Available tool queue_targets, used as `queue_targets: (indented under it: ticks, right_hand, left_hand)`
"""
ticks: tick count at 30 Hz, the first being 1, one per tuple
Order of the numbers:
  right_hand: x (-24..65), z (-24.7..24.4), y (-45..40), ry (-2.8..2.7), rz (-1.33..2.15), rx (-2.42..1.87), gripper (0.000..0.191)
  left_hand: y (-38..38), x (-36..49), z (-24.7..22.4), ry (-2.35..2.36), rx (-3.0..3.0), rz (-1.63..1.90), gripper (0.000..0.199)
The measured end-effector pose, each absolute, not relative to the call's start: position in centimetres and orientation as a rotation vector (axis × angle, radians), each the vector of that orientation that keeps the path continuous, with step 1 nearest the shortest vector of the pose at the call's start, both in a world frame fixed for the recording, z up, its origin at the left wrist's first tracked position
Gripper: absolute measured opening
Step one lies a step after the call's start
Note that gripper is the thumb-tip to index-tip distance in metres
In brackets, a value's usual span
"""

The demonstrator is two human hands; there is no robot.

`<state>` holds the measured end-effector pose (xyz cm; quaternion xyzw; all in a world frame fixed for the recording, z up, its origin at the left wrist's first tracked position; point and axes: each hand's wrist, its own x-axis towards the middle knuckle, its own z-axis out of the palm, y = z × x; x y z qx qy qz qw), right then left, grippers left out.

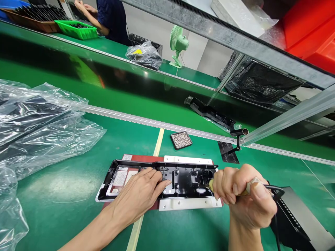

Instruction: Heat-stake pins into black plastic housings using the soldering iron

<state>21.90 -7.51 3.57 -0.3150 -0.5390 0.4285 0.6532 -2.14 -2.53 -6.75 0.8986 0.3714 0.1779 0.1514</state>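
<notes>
R hand (250, 205) clamped on tool (210, 185), tip indistinct; L hand (145, 185) atop blk housing (184, 178), can't tell if gripping.

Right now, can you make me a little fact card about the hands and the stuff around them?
Left hand: laid over the black housing, fingers bent
Right hand: gripping a yellowish tool with a black cord
Under the housing: red base with white strips
Beyond it: small black-rimmed thing with a speckled top
Far left: clear plastic
Back bench: green fan; another person in dark clothing
</notes>
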Motion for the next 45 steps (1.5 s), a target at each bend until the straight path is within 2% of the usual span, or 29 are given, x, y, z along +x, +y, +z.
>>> queue_targets:
  ticks: [14, 20, 24, 45]
  right_hand:
    - [21.9, 4.7, -7.1, -1.069, 0.885, -0.764, 0.037]
    - [21.9, 5.3, -5.9, -1.04, 0.726, -0.741, 0.03]
    - [21.2, 4.8, -5.1, -1.0, 0.669, -0.801, 0.033]
    - [20.7, 3.4, -4.3, -0.965, 0.665, -0.874, 0.032]
  left_hand:
    - [-2.5, -2.2, -6.8, 1.054, 2.579, 0.57, 0.033]
    - [-2.4, -2.2, -6.8, 1.03, 2.613, 0.589, 0.031]
    - [-2.4, -2.2, -6.8, 1.024, 2.621, 0.59, 0.031]
    - [-2.4, -2.4, -7.1, 0.998, 2.685, 0.591, 0.028]
